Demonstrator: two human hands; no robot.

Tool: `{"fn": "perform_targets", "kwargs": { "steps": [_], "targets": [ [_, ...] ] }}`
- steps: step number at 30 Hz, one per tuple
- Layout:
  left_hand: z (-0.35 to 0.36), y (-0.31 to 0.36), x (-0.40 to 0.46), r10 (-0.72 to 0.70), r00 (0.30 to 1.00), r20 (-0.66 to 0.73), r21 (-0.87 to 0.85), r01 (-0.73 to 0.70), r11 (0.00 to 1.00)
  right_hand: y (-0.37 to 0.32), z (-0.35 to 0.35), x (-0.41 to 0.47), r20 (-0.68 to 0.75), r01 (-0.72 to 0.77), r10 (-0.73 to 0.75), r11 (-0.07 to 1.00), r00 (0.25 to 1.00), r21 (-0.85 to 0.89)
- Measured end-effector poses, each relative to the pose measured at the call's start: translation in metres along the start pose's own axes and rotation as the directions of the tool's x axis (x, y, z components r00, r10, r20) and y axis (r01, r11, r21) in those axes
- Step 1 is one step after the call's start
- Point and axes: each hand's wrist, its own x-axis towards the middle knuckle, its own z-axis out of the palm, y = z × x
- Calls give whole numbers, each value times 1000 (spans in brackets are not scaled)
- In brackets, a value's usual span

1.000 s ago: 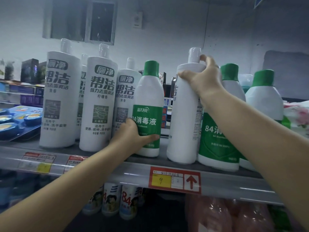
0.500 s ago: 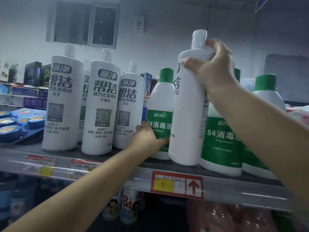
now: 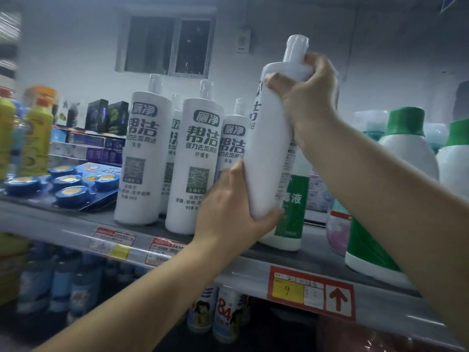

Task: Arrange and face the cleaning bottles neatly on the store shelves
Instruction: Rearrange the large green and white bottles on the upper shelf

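We've got both hands on the tall white bottle [image 3: 272,138], tilted above the shelf [image 3: 241,273]: left hand [image 3: 229,212] clamped round its base, right hand [image 3: 308,97] gripping its shoulder, beside 4 standing white bottles [image 3: 196,161].

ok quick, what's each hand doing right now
Left hand: closed around the bottom of the lifted white bottle.
Right hand: closed on the same bottle's shoulder, just below the cap.

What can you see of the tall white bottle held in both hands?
The tall white bottle looks like glossy plastic, with a narrow white cap on top. It is lifted clear of the shelf and tilted. Its label faces mostly away; only an edge of dark print shows. The right hand grips its shoulder, and the left hand cups its base.
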Motion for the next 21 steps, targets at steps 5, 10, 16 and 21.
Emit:
{"fn": "perform_targets", "kwargs": {
  "steps": [5,10,16,21],
  "targets": [
    [4,-20,1,-127,991,31,180,119,976,9,34,-10,85,-30,35,998,996,-57],
    [8,-28,-1,-21,1000,16,234,17,972,29,52,-17,123,-122,130,990,984,-71],
    [12,-34,0,23,1000,22,175,-26,984,34,56,-17,179,-90,109,990,978,-112],
    [9,-43,-1,4,999,50,274,-18,961,29,57,-18,173,-26,62,978,983,-205]
  ]
}}
